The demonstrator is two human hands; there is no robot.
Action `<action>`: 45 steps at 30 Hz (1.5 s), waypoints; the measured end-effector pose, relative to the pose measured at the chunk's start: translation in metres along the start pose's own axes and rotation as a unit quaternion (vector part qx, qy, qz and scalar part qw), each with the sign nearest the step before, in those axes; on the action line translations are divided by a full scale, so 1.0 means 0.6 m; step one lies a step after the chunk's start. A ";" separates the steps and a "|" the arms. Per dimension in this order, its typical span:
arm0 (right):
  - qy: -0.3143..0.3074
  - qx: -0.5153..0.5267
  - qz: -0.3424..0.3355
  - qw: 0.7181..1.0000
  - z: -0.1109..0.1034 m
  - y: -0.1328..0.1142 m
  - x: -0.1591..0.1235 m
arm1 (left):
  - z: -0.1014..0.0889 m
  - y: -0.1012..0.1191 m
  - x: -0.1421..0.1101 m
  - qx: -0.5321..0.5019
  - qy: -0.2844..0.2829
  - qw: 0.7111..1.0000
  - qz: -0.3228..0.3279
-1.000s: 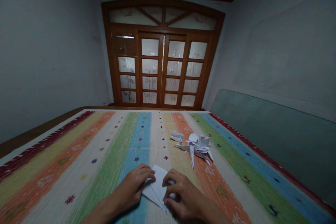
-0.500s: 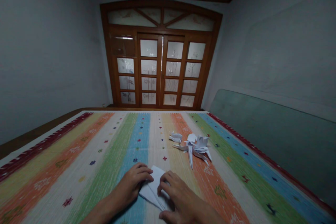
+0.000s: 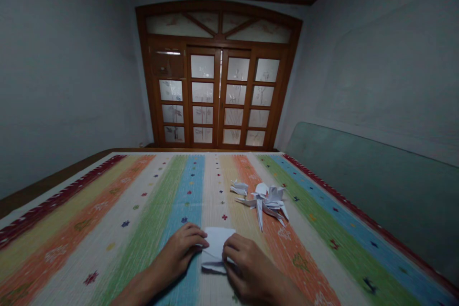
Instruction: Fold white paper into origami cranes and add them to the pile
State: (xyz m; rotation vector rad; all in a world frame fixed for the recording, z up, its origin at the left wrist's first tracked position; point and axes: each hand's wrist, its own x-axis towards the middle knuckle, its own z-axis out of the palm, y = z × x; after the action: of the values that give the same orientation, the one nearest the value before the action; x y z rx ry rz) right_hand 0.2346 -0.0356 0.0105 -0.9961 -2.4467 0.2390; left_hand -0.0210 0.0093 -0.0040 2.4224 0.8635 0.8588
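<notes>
Folded paper (image 3: pixel 218 241): on the near part of the worktop, between the two hands; white, smooth, with a straight far edge and a blocky outline partly covered by fingers.
Near flap (image 3: pixel 213 266): a folded layer along the paper's near side, slightly raised, with a dark gap beneath it.
Folding so far: judged partway; layers have been made, but the near flap does not look pressed flat, and no narrow points show on the visible part.
Left hand (image 3: pixel 187 245): fingertips on the paper's left edge, thumb hidden; I cannot tell whether it pinches or only steadies.
Right hand (image 3: pixel 247 263): curled over the paper's right side, apart from the left hand; its grip is masked by its own fingers.
Small paper figure (image 3: pixel 239 187): farther off, white and crisply creased; it looks finished.
Paper cluster (image 3: pixel 267 201): just right of that figure, with long spikes and rounded, puffed parts; apparently several finished pieces close together.
Cloth (image 3: pixel 154 222): woven-looking, striped in green, blue, orange, yellow, cream and dark red, with small motifs.
Worktop (image 3: pixel 36 190): brown wooden edge visible at left.
Doors (image 3: pixel 204 80): wood-framed, with patterned pale panes, beyond the far edge.
</notes>
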 end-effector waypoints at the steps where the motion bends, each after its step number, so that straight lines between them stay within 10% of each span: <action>1: 0.015 -0.004 -0.001 1.000 0.003 0.003 0.000 | 0.000 0.000 0.000 0.000 0.000 1.000 0.000; 14: 0.216 0.228 0.166 0.935 0.013 0.015 0.012 | -0.005 0.006 0.004 -0.060 0.049 0.996 -0.051; 25: 0.197 0.472 0.221 0.831 0.038 0.015 0.019 | -0.005 0.030 0.022 -0.317 0.116 0.916 -0.215; 36: 0.105 0.185 0.131 0.968 0.029 0.012 0.002 | -0.001 0.026 0.019 -0.188 0.091 0.955 -0.211; 45: 0.056 0.096 0.064 0.992 0.027 0.011 0.005 | 0.023 0.009 0.023 -0.022 0.082 0.987 -0.135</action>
State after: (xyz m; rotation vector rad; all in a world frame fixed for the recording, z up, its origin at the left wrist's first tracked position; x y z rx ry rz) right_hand 0.2285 -0.0285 -0.0046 -1.0535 -2.2144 0.4402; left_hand -0.0013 0.0121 -0.0050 2.1543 1.1897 0.9691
